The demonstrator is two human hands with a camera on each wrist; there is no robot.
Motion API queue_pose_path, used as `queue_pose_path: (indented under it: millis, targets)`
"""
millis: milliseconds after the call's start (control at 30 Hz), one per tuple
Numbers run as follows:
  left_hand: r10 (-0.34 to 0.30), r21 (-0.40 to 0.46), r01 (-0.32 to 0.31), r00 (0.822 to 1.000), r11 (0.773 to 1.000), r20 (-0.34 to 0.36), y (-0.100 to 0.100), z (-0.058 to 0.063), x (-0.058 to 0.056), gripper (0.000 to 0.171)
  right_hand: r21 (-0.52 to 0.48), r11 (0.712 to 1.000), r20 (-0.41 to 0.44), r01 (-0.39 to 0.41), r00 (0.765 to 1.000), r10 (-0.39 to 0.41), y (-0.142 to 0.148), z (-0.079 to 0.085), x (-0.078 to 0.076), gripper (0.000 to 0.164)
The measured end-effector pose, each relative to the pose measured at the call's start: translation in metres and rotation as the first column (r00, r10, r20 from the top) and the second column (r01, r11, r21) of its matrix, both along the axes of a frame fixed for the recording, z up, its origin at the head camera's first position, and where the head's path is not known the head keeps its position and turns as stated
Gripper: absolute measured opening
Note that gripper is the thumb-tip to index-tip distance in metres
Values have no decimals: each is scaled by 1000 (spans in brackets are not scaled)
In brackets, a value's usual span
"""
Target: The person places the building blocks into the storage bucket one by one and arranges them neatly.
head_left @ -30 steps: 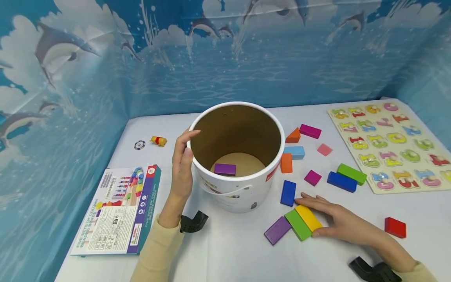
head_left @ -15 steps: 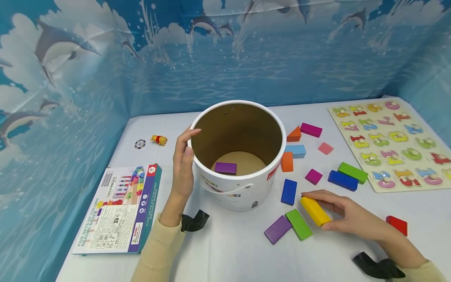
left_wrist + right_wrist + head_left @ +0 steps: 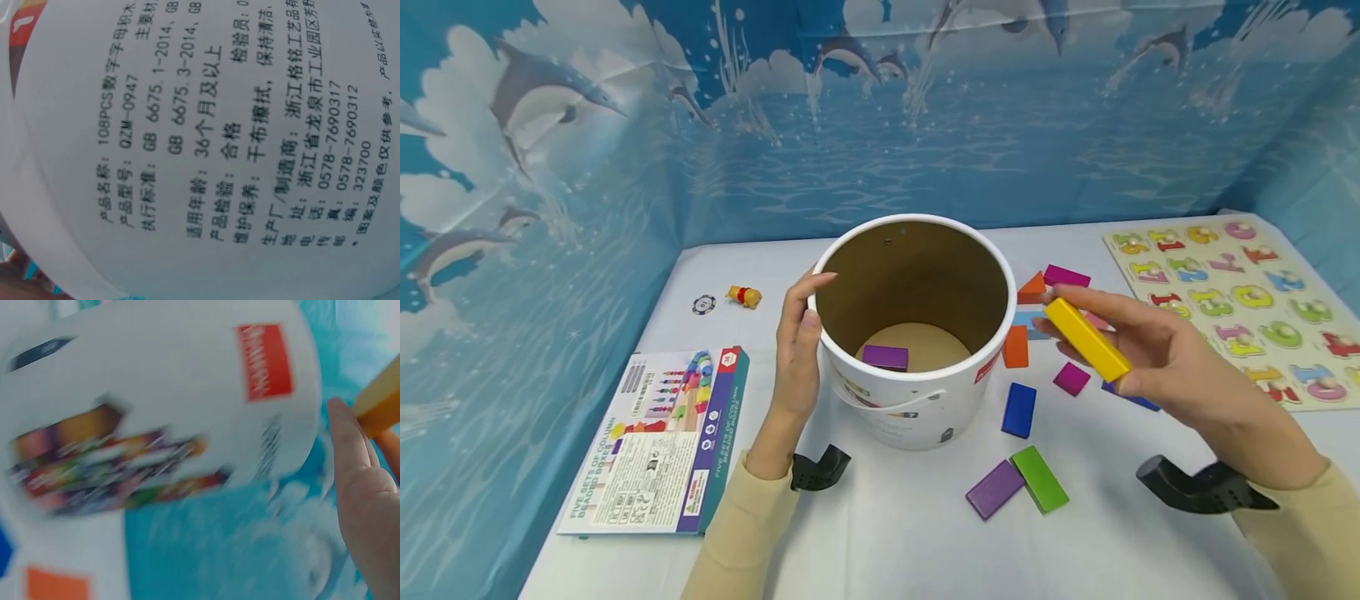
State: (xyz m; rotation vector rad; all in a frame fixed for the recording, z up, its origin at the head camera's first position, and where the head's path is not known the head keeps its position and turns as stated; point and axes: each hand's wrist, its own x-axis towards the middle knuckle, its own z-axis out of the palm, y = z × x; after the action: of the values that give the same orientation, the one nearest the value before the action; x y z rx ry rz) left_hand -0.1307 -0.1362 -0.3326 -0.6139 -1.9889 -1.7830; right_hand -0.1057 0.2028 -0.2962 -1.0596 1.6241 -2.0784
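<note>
A white bucket (image 3: 910, 417) with printed pictures stands upright, a purple block (image 3: 885, 358) on its floor. My left hand (image 3: 797, 358) holds the bucket's left side, a finger bent over the rim and the thumb against it. In the left wrist view, printed text fills the bucket wall (image 3: 237, 144), with part of the hand at lower left. My right hand (image 3: 1180, 375) pinches a yellow rectangular block (image 3: 1087, 340) in the air, right of the bucket. The right wrist view shows the yellow block (image 3: 381, 403) between thumb and fingers, beside the bucket (image 3: 175, 381).
Right of the bucket lie blue (image 3: 1018, 410), green (image 3: 1039, 479), purple (image 3: 995, 490), magenta (image 3: 1071, 379) and orange (image 3: 1016, 347) blocks. A number puzzle board (image 3: 1300, 333) is at far right. At left are a boxed toy set (image 3: 651, 442), a small bear figure (image 3: 744, 296) and a round chip (image 3: 703, 305).
My right hand has picked the yellow block up from beside the green one and raised it away from me, over the blocks at right. My left hand stays on the bucket.
</note>
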Motion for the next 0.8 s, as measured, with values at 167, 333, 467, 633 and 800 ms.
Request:
queue_pose_path:
  millis: [167, 333, 467, 633, 800]
  targets:
    - [-4, 3, 4, 1000, 1000, -13, 0, 0, -1, 62, 29, 999, 6, -17, 1000, 17, -40, 39, -13, 59]
    - [-13, 8, 13, 1000, 1000, -21, 0, -1, -1, 58, 125, 991, -18, -40, 999, 43, -75, 56, -30, 55]
    - [-16, 1, 16, 1000, 1000, -17, 1, -2, -1, 55, 262, 965, -5, 10, 1000, -9, -90, 63, -44, 48]
    - [1, -12, -1, 1000, 1000, -11, 1, 0, 0, 55, 409, 912, -11, 9, 1000, -5, -109, 67, -64, 49]
    - [-8, -7, 8, 1000, 1000, -13, 0, 0, 0, 54, 543, 840, -29, -5, 999, 25, -124, 67, -84, 51]
